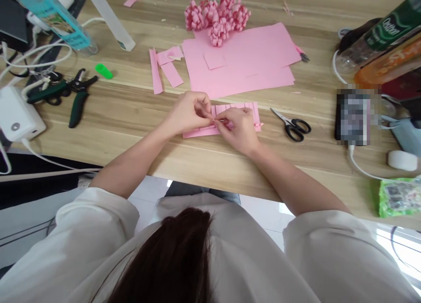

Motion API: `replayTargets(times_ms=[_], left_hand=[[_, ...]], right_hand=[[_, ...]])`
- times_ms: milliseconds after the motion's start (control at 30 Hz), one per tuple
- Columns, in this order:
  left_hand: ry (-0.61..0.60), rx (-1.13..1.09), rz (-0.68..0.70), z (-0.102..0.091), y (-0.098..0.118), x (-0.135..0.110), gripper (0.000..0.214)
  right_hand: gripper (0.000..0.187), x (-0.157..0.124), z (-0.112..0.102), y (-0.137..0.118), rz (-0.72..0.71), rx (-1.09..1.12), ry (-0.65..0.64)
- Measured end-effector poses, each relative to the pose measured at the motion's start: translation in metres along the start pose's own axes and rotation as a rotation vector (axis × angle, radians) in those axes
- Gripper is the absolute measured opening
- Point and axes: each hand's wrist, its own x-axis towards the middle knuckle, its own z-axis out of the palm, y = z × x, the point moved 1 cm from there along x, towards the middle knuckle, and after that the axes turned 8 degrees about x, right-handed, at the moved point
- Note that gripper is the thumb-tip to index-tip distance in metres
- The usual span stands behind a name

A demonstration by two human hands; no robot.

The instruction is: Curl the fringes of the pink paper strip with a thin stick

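My left hand [194, 112] and my right hand [240, 127] meet over a piece of pink paper [235, 105] with several slits along its far side. Thumb and forefinger of each hand are pinched together on a thin pink paper strip [214, 120] between them. The fingers hide most of this strip. At the right end of the slit paper, a small curled pink bit [259, 125] shows. Black-handled scissors [291, 124] lie right of my right hand, blades partly apart. Beyond my hands are flat pink sheets [243, 62].
Curly pink paper flowers [219, 18] rest on the sheets' far edge, with pink offcuts [169, 66] to the left. Pliers [79, 94], a green cap [104, 71], a white charger [20, 114] and cables fill the left. Bottles [384, 35] and a blurred-out device [353, 117] stand right.
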Motion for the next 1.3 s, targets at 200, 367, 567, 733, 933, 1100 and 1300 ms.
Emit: replayTargets(times_ms=[200,367,567,733,933,1100,1300], left_hand=[[-0.012,-0.020,-0.003,0.0011,-0.0009,-0.0004,0.027],[-0.046,-0.014,0.007,0.0009,-0.0001,0.0001,0.025],[-0.114,-0.031,0.038,-0.0042,0.0016,0.0012,0.024],[-0.203,-0.005,0.021,-0.0079,-0.0004,0.0024,0.021],[-0.139,-0.045,-0.007,-0.0043,-0.0012,0.0027,0.023],[-0.095,-0.032,-0.004,-0.0036,-0.0006,0.0021,0.021],[-0.103,-0.016,0.012,-0.0040,0.0002,0.0020,0.021]], right_hand=[[0.010,0.0005,-0.0005,-0.0011,0.008,-0.021,-0.034],[0.011,0.0007,-0.0009,-0.0028,0.012,-0.028,-0.055],[0.011,0.0003,-0.0009,-0.0020,-0.014,-0.012,-0.062],[0.011,0.0001,-0.0012,-0.0029,-0.021,-0.005,-0.050],[0.012,0.0002,-0.0012,-0.0025,-0.041,0.006,-0.055],[0.012,0.0007,-0.0021,-0.0038,-0.016,-0.011,-0.061],[0.013,0.0006,-0.0023,-0.0026,-0.024,-0.021,-0.071]])
